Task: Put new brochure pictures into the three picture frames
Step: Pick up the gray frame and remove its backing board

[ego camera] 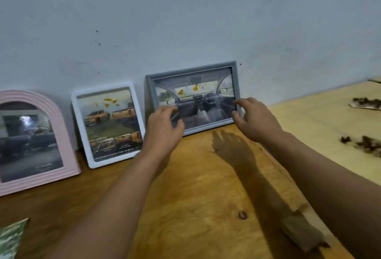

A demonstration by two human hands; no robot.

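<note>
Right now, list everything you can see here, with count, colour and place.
pink frame: one, arched, far left, leaning on the wall, dark truck picture inside
white frame: one, upright, middle, leaning on the wall, orange trucks picture inside
grey frame: one, wide, right of the white one, against the wall, car interior picture inside
table: one, brown wood, under the frames
board: one, pale wood, right side
debris: several dark clumps on the board
paper: one, green patterned, bottom left corner, cut off by the edge
wall: pale grey-blue, behind
left hand: at the grey frame's lower left, fingers spread
right hand: at the grey frame's right edge, fingers spread
</note>
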